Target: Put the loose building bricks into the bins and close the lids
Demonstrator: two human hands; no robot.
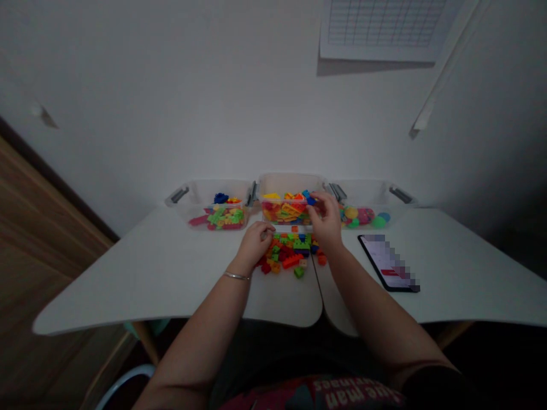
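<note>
A heap of small plastic building bricks [290, 253] in orange, green, red and blue lies on the white table [128, 279]. My left hand [255, 244] rests at the heap's left edge, fingers curled down, and anything under them is hidden. My right hand [325, 221] reaches over the front rim of the middle clear plastic bin [290, 185], which is full of bricks. Its fingertips are close to a blue brick [310, 200] at the top of the bin, but I cannot tell whether they hold it.
A clear bin [209, 193] of bricks stands to the left, and a clear bin [363, 193] of coloured balls stands to the right. A smartphone [387, 263] lies on the table's right side. A wall rises behind the bins, with wood paneling [43, 245] at left.
</note>
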